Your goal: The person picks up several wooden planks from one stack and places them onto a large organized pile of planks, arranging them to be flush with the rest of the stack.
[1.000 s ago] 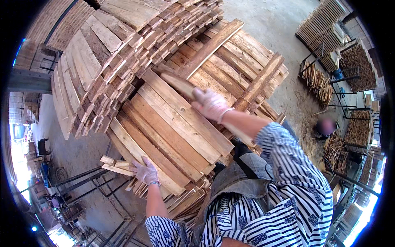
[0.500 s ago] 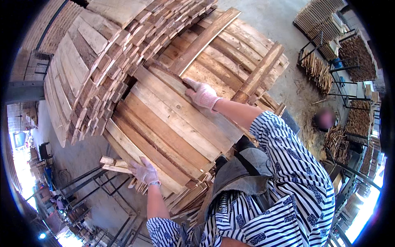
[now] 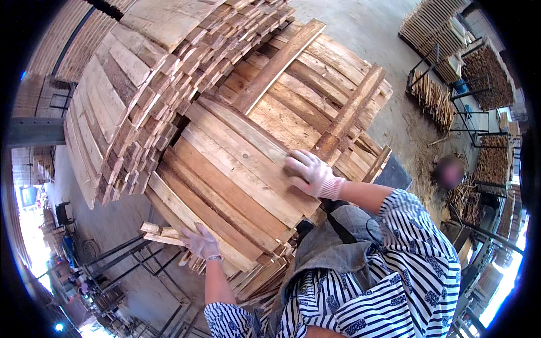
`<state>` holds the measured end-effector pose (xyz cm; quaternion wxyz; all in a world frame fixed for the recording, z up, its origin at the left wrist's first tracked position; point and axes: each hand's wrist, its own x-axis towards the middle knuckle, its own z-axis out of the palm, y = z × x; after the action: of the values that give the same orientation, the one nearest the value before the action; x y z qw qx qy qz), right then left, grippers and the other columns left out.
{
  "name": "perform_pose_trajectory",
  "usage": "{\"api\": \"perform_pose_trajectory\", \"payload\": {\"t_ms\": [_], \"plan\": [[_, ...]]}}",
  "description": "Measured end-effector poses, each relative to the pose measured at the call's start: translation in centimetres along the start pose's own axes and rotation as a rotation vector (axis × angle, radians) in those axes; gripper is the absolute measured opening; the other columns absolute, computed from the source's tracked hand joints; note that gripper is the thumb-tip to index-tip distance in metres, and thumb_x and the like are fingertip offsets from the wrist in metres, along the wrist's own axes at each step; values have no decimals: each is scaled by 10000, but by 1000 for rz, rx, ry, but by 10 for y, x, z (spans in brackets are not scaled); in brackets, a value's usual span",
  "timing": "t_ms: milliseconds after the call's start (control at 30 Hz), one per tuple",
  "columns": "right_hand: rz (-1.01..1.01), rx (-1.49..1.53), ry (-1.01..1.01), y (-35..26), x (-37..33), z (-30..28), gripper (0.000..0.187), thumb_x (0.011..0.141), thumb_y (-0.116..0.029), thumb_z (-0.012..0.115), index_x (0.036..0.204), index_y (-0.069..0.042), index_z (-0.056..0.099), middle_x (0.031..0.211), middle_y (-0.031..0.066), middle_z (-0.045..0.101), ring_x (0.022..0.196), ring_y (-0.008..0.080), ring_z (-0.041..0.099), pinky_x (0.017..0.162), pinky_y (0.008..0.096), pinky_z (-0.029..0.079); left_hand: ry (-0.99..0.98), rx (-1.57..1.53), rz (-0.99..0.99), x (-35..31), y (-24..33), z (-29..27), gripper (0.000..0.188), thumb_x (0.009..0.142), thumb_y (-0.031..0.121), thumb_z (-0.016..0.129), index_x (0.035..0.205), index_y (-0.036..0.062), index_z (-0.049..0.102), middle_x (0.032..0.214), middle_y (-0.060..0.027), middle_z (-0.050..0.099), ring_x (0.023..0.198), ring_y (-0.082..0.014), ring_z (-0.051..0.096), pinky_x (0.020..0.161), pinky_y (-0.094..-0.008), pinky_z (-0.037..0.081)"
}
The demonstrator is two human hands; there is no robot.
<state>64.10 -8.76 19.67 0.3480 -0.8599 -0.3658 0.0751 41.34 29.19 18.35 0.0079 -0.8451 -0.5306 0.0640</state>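
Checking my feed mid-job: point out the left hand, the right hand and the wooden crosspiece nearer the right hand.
Left hand [image 3: 202, 243]: head view, back of the gloved hand.
Right hand [image 3: 313, 174]: head view, back of the gloved hand.
Wooden crosspiece [image 3: 350, 110]: head view, about midway along its upper side.

Forms a plank stack, covered by boards laid side by side. Has a pale board along its left edge.

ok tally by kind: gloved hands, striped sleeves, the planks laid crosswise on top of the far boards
Gloved hands: 2, left hand and right hand
Striped sleeves: 2
Crosswise planks: 2
Total: 6
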Motion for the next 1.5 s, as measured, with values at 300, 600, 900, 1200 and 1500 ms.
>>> {"api": "perform_pose_trajectory", "payload": {"t_ms": [300,600,900,1200,1500], "plan": [[-118,-17,-134,1,20,-28,447,908,-286,658,1280,-51,577,1364,208,523,1221,424,567,1005,492,507,0,274,17,43,12,42,758,1037,614,330,1500,15,379,1545,-347,362,1391,-480,437,1067,-591,423],[616,657,-56,22,188,-40,455,1010,-340,579,1306,4,620,1069,142,746,922,251,719,818,373,579,48,221,-150,10,210,2,830,1031,652,308,1574,24,288,1609,-332,309,1461,-497,360,1134,-676,280],[832,1316,211,108,418,99,640,948,-421,648,1332,84,563,1245,247,665,1102,339,657,912,463,506,-5,236,-167,6,218,-10,848,1030,674,291,1614,61,246,1638,-299,285,1498,-471,323,1178,-643,265],[973,1341,62,52,418,68,529,1016,-392,516,1360,8,557,1323,205,634,1148,369,629,972,452,474,-29,260,-179,9,202,5,831,1047,625,311,1612,22,229,1629,-343,254,1495,-477,316,1185,-617,265],[813,1330,429,85,449,122,458,869,-300,778,1178,28,701,1048,157,757,956,289,720,830,398,555,29,243,-152,13,208,0,819,1046,642,313,1598,39,263,1627,-282,313,1497,-450,320,1198,-601,265]]}}
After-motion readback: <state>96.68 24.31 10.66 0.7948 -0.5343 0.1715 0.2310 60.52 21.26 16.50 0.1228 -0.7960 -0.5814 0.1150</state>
